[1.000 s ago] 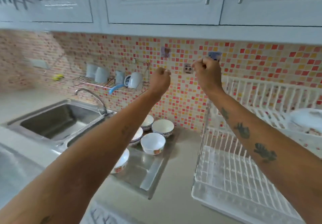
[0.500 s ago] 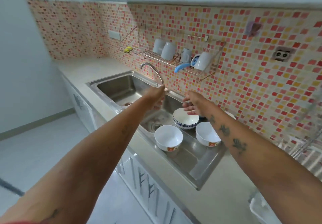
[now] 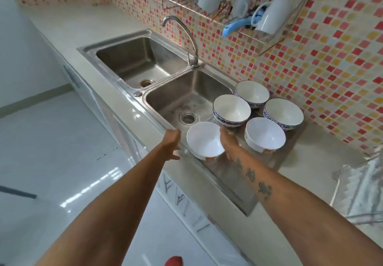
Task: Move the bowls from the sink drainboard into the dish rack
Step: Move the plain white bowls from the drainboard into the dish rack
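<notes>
Several bowls stand upright on the steel drainboard [image 3: 238, 174] right of the sink. The nearest one, a white bowl [image 3: 204, 139] with an orange pattern low on its side, sits at the front left corner. My left hand [image 3: 171, 142] is just left of it, fingers spread, with a small gap to the rim. My right hand [image 3: 228, 144] lies against its right side, fingers apart. Behind are a second white bowl [image 3: 265, 134] and three blue-patterned bowls [image 3: 231, 109]. The white dish rack [image 3: 362, 193] shows blurred at the right edge.
A double steel sink [image 3: 186, 98] with a curved tap [image 3: 191, 44] lies left of the drainboard. A wall rack [image 3: 238, 23] with mugs and a blue utensil hangs above. The counter's front edge drops to white cabinets and a glossy floor.
Both hands have come down from the wall, opened, and drawn back from the rear bowls to either side of the nearest white bowl. The view has tilted down and left; the dish rack has slid to the right edge.
</notes>
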